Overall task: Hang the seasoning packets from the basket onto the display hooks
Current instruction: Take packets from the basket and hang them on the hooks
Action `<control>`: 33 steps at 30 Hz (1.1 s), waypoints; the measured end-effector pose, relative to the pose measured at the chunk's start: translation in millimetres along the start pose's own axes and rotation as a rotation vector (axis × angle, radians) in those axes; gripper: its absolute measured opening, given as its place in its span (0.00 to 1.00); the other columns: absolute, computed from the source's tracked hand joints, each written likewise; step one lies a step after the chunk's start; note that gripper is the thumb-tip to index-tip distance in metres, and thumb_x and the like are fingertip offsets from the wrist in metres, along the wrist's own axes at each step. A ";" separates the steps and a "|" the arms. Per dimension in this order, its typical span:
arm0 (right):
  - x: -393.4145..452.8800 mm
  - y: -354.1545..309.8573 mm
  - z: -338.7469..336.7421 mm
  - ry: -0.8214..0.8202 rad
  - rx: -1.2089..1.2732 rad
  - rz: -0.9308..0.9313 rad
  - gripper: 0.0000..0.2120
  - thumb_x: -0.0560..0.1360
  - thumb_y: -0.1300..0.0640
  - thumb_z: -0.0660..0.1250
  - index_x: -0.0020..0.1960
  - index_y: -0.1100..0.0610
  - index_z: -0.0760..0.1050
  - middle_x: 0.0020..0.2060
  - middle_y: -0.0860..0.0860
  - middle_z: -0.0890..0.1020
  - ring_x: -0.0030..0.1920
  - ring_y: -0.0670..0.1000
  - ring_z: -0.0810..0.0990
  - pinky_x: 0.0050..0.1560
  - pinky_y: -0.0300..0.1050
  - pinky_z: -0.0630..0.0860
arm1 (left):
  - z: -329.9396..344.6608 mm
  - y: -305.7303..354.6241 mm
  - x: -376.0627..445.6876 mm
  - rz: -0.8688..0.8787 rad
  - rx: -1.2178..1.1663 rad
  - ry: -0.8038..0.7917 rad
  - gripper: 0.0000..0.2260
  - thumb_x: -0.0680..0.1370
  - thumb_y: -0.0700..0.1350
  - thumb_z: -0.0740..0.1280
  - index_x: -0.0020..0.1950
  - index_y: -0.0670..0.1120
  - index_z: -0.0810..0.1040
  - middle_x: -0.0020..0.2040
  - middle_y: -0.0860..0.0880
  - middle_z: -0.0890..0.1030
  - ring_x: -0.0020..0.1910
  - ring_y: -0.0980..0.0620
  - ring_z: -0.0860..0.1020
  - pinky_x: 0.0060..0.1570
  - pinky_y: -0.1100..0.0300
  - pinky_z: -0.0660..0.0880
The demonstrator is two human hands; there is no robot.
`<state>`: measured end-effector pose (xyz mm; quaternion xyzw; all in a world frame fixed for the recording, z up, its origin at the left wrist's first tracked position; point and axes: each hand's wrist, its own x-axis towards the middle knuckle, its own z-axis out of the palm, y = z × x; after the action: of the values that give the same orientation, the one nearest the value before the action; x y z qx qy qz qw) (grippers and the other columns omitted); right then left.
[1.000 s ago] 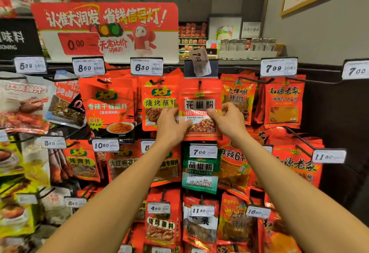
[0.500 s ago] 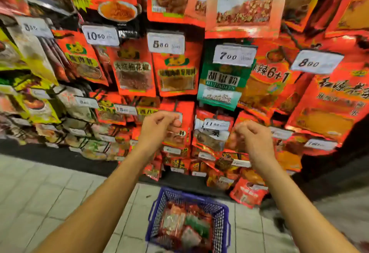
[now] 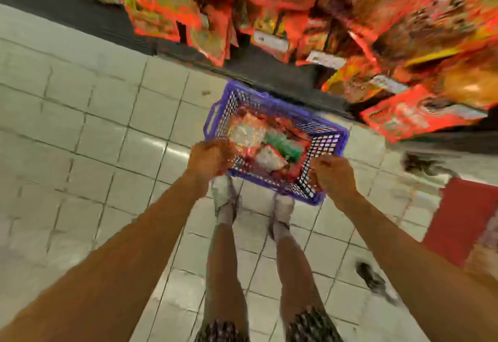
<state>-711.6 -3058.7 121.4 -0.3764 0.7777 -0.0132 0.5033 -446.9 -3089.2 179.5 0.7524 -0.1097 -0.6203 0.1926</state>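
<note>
A purple plastic basket (image 3: 327, 138) stands on the tiled floor in front of my feet. Several seasoning packets (image 3: 250, 132) lie in it, red, white and one green (image 3: 283, 146). My left hand (image 3: 208, 158) hovers over the basket's near left corner with curled fingers and nothing in it. My right hand (image 3: 332, 173) is over the near right corner, fingers curled, also holding nothing. The picture is blurred by motion. Hanging red packets on the display hooks (image 3: 283, 4) fill the top of the view.
The dark base of the display (image 3: 113, 25) runs along the floor behind the basket. A red packet (image 3: 420, 113) juts out low at the right. A red mat (image 3: 469, 220) lies at the right edge. My legs and white shoes (image 3: 225, 201) stand just behind the basket.
My hands let go of the red packet on its hook and dropped down. My view swung from the display to the floor, and both hands now hang over the basket.
</note>
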 end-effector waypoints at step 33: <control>290.3 124.1 185.8 -0.238 -0.458 -0.713 0.13 0.76 0.58 0.63 0.55 0.57 0.83 0.49 0.56 0.86 0.48 0.57 0.85 0.45 0.50 0.79 | 30.2 -156.9 322.1 0.012 0.488 -0.095 0.11 0.77 0.38 0.65 0.48 0.54 0.80 0.41 0.48 0.84 0.37 0.50 0.80 0.34 0.59 0.75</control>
<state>-696.3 -3077.0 -244.1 -0.7221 0.5187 0.0299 0.4568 -421.4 -3082.4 -179.0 0.7459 -0.2696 -0.6091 0.0032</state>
